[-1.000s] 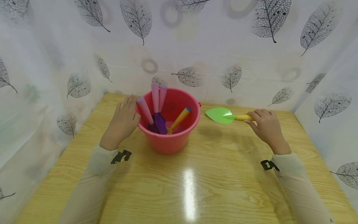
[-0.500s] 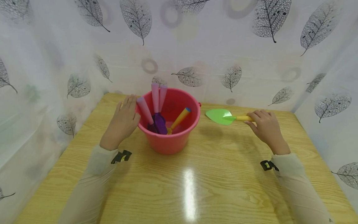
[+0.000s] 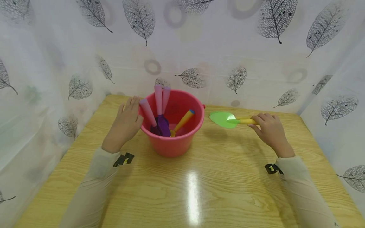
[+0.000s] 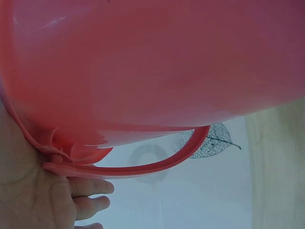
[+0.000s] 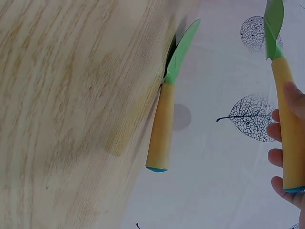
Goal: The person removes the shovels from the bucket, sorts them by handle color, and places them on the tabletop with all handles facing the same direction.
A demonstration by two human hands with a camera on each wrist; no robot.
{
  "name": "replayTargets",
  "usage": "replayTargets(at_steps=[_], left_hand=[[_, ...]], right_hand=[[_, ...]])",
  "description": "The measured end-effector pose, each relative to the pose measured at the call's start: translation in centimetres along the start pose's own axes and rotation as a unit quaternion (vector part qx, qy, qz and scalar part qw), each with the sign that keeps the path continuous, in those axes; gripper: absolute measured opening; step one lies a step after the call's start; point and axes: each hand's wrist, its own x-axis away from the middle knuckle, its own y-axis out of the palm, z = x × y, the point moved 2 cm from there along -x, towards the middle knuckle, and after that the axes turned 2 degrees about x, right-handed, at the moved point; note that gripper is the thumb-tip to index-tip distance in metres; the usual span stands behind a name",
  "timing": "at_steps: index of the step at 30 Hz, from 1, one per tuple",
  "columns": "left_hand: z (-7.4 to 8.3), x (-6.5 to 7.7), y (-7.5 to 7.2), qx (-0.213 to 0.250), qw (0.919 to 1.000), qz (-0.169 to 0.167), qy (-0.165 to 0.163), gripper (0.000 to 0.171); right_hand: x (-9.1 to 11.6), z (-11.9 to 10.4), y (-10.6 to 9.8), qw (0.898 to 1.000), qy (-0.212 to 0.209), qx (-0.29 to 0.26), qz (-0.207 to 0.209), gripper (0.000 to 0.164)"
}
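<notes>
My right hand (image 3: pixel 269 131) grips the yellow handle of a toy trowel (image 3: pixel 223 119), its green blade pointing left toward the bucket. The right wrist view shows fingers wrapped round this held trowel (image 5: pixel 288 133) and a second green-and-yellow trowel (image 5: pixel 162 124) at the table surface beyond it. On the left, my left hand (image 3: pixel 122 125) rests against the rim of the red bucket (image 3: pixel 174 147), fingers fairly straight. Its fingertips show past the bucket's carrying handle (image 4: pixel 143 169) in the left wrist view.
Inside the bucket stand several toy tools: pink handles (image 3: pixel 147 112), a purple scoop part (image 3: pixel 163 126) and a yellow handle with a blue end (image 3: pixel 184 120). The wooden table (image 3: pixel 159 190) ends at a leaf-patterned curtain (image 3: pixel 211 47) behind and at both sides.
The right hand and the held trowel have sunk slightly, the blade turning a little. The left hand and the bucket have stayed in place.
</notes>
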Motion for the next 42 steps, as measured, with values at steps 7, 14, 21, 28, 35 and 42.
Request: replayTargets(at_steps=[7,14,21,28,35,42], left_hand=[[0.0,0.0,0.0,0.0,1.0,0.0,0.0,0.06],[0.0,0.0,0.0,0.0,1.0,-0.003,0.002,0.059],[0.0,0.0,0.1,0.003,1.0,-0.001,0.001,0.06],[-0.1,-0.1,0.1,0.003,1.0,0.001,0.001,0.06],[0.0,0.0,0.1,0.001,1.0,-0.001,-0.001,0.06],[0.0,0.0,0.0,0.004,1.0,0.0,0.0,0.059]], right_hand=[[0.1,0.1,0.2,1.0,-0.001,-0.002,0.0,0.064],[0.3,0.2,0.3,1.0,-0.001,-0.004,-0.003,0.071],[0.4,0.2,0.5,1.0,0.005,-0.003,-0.01,0.043],[0.5,0.4,0.8,1.0,0.008,-0.004,-0.022,0.061],[0.6,0.4,0.9,1.0,0.005,-0.004,-0.022,0.077],[0.8,0.6,1.2,0.999,0.012,-0.002,-0.047,0.077]])
